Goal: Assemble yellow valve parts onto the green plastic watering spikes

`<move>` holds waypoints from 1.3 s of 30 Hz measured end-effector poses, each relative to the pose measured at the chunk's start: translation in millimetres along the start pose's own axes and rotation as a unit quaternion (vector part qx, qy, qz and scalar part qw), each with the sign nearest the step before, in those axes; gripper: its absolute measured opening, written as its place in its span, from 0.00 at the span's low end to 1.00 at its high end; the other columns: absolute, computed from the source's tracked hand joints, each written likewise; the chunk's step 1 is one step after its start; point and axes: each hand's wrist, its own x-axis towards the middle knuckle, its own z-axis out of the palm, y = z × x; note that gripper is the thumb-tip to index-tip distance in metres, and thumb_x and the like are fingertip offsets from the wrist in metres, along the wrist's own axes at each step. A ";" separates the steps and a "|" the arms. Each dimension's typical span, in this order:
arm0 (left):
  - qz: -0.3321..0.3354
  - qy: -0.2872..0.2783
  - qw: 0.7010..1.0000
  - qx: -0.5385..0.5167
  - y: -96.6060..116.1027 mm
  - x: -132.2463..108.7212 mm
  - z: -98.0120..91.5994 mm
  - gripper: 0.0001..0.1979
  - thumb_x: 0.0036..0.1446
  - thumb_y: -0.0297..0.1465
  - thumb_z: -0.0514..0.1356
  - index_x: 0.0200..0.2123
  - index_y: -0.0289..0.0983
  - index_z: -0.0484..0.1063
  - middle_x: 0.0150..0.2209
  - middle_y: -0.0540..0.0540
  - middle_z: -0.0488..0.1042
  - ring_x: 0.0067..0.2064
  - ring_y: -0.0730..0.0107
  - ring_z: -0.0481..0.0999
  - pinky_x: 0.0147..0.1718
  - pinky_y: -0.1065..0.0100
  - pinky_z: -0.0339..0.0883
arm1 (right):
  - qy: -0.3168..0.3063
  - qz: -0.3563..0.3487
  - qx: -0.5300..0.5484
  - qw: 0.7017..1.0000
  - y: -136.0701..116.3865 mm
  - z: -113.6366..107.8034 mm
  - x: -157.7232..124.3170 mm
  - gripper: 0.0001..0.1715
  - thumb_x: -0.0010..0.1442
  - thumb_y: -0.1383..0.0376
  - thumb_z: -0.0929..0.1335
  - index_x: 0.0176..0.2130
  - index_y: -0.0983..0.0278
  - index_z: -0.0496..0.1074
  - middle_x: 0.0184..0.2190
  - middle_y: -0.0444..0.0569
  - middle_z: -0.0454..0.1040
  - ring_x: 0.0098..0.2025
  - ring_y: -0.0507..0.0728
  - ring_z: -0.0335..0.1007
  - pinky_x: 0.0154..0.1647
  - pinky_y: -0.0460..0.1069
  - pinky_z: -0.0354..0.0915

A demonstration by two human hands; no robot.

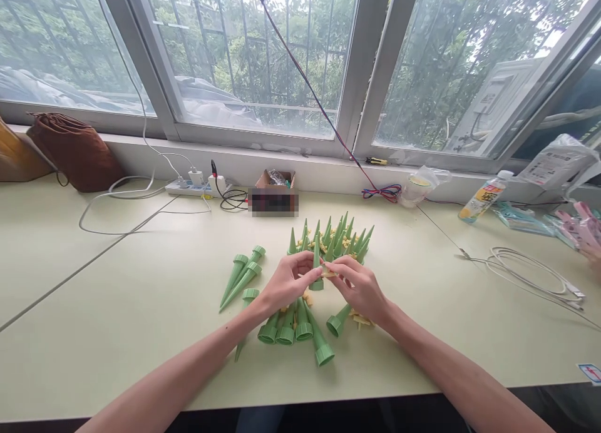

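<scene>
My left hand point(293, 276) is closed round a green plastic spike point(317, 283), which points upward with its wide ribbed cap at the bottom. My right hand point(357, 283) pinches a small pale yellow plastic piece point(330, 273) against the spike's side. Just behind both hands, several green spikes point(338, 238) stand point-up in a cluster, with yellow pieces among them. Nearer me, several more spikes point(304, 330) lie with their hollow ends toward me. Left of my left hand lie other spikes point(241, 273). Loose yellow pieces point(360, 320) rest below my right hand, beside a lying spike point(335, 325).
Along the window wall are a brown bag point(75, 151), a power strip point(188, 188), a small cardboard box point(277, 181), a plastic cup point(416, 189) and a drink bottle point(483, 198). A white cable point(530, 273) lies coiled on the right. Another person's hand point(592, 254) shows at the right edge.
</scene>
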 end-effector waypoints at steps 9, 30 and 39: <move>0.048 -0.006 0.998 0.032 -4.6 1.3 -0.3 0.13 0.63 0.40 0.58 0.36 0.33 0.69 0.27 0.49 0.66 0.28 0.74 0.64 0.22 0.75 0.57 | -0.021 0.015 0.008 1.000 0.9 -0.2 -1.9 0.09 0.69 0.66 0.64 0.44 0.62 0.74 0.37 0.51 0.76 0.29 0.51 0.69 0.24 0.45 0.66; 0.143 0.002 0.972 0.187 -13.8 -7.3 9.3 0.06 0.63 0.29 0.55 0.41 0.36 0.70 0.31 0.48 0.71 0.27 0.73 0.63 0.27 0.70 0.61 | -0.052 0.013 0.024 0.998 -2.6 -7.4 -8.5 0.08 0.69 0.68 0.63 0.43 0.61 0.71 0.31 0.48 0.73 0.29 0.54 0.69 0.26 0.47 0.67; 0.141 -0.029 0.973 0.178 -10.5 -12.6 7.3 0.08 0.64 0.29 0.55 0.45 0.37 0.72 0.34 0.46 0.72 0.28 0.73 0.63 0.29 0.71 0.61 | -0.089 0.032 0.011 0.996 -2.7 -6.7 -16.1 0.09 0.70 0.68 0.61 0.42 0.60 0.69 0.30 0.47 0.71 0.28 0.54 0.66 0.26 0.48 0.63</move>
